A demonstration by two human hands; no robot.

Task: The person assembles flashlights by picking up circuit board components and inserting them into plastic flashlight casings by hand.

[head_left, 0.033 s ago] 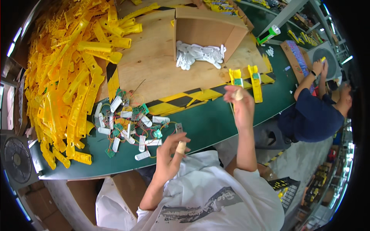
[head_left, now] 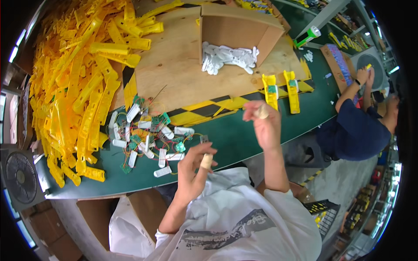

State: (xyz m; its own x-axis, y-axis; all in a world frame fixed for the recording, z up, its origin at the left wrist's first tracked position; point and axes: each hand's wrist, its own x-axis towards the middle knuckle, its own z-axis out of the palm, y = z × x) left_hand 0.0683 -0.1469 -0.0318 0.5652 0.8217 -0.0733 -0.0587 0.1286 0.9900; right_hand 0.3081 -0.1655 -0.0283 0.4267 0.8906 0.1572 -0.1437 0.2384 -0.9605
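My left hand (head_left: 190, 172) is over the front edge of the green bench, fingers bent and thumb apart, with nothing visible in it. Beige tape wraps its thumb. Just beyond its fingertips lies a small grey piece (head_left: 203, 138), beside a tangle of white plastic cases (head_left: 162, 157), green circuit boards (head_left: 180, 146) and thin wires. My right hand (head_left: 266, 128) is raised over the bench, fingers loosely spread and holding nothing I can see; its thumb is taped too. Beyond it lie two long yellow plastic housings (head_left: 293, 98), each with a green board and a white part in it.
A large heap of yellow housings (head_left: 74, 95) covers the left side. An open cardboard box (head_left: 237, 28) with white plastic pieces (head_left: 226, 58) stands on a wooden board edged with striped tape (head_left: 209, 109). A green flashlight (head_left: 308, 36) stands behind. A co-worker (head_left: 352, 130) sits at right.
My right hand has drawn left and slightly nearer, away from the two yellow housings, so more of the left one shows. My left hand has stayed nearly still. The view has shifted a little.
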